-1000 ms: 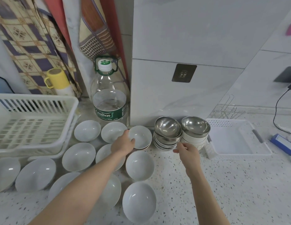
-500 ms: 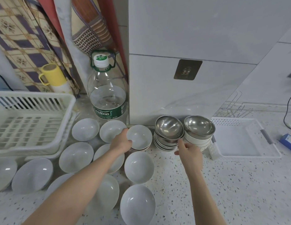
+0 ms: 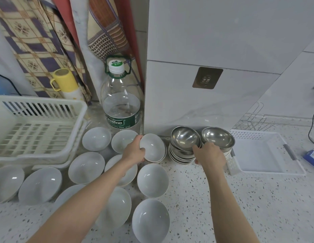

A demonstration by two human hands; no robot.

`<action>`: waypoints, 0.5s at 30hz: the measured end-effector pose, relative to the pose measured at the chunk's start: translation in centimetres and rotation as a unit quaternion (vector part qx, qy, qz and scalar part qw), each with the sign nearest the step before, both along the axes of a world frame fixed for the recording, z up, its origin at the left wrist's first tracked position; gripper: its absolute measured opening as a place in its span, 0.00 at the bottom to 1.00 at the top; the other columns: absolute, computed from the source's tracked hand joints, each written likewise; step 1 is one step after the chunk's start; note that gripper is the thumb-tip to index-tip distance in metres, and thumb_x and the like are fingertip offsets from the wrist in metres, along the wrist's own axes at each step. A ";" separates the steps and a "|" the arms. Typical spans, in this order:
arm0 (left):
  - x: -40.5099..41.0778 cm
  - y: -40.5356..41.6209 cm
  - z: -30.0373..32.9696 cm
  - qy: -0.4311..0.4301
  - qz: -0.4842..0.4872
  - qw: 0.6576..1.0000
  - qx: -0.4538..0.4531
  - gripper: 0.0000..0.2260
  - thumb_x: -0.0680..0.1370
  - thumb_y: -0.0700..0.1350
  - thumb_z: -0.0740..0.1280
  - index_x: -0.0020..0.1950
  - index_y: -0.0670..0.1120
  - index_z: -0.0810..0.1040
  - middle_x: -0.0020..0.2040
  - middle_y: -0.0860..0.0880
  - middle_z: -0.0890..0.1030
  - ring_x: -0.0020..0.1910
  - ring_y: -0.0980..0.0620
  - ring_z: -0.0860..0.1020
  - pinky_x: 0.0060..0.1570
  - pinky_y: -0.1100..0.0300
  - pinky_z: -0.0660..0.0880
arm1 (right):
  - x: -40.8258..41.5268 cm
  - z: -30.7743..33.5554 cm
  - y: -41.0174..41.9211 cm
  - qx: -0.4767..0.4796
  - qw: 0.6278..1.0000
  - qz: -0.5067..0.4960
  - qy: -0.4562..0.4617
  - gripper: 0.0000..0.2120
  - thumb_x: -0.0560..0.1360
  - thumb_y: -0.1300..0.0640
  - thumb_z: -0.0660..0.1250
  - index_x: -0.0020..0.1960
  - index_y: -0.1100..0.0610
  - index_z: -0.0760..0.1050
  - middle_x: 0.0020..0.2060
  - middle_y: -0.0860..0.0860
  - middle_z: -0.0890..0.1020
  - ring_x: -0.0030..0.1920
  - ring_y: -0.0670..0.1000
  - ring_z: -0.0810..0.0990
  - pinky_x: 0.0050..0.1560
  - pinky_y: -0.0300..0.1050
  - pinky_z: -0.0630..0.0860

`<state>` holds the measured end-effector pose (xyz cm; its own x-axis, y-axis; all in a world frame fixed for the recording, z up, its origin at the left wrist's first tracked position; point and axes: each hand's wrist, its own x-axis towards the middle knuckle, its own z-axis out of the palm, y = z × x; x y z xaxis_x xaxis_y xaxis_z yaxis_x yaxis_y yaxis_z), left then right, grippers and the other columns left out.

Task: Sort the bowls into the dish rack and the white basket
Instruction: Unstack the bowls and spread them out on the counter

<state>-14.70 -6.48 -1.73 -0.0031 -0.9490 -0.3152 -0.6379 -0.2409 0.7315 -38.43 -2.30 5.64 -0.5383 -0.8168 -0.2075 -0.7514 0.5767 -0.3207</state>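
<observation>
On the speckled counter (image 3: 240, 207) there's a whole spread of white bowls, and the person is finally getting going on them. Half a second back the left hand (image 3: 133, 152) was just resting on the rim of the small white bowl (image 3: 152, 148) at about 12 o'clock of the spread; now that bowl is tipped up on edge, fingers curled around its left rim, with a couple more bowls stacked flat right under it. Meanwhile the right hand (image 3: 209, 155) has moved in from in front of the steel bowl stacks and reached between them, fingers curled onto the rim of the right-hand steel bowl (image 3: 217, 137), thumb low by the left stack (image 3: 183, 146). I can't quite tell how firm that grip is.

So I'd say both pickups have just started and nothing's been sorted yet. The white basket (image 3: 40, 123) sits out at 9 o'clock, no bowls in it. The dish rack (image 3: 261, 151), white tray plus wire frame, is over at 3 o'clock, just beside the steel stacks. My guess is white goes left, steel goes right.
</observation>
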 end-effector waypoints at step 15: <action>3.3 6.0 2.4 0.177 0.133 0.975 -0.025 0.21 0.76 0.36 0.58 0.62 0.58 0.67 0.31 0.45 0.80 0.22 0.56 0.75 0.21 0.62 0.69 | 0.1 1.1 -0.4 0.057 0.997 0.036 0.022 0.12 0.77 0.53 0.60 0.39 0.58 0.75 0.21 0.46 0.79 0.25 0.46 0.76 0.26 0.38 0.66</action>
<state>-11.39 -0.53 0.72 0.1457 -0.9451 -0.2925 -0.2629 -0.3220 0.9095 -38.32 -2.73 6.75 -0.4891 -0.8266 -0.2785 -0.8044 0.5509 -0.2223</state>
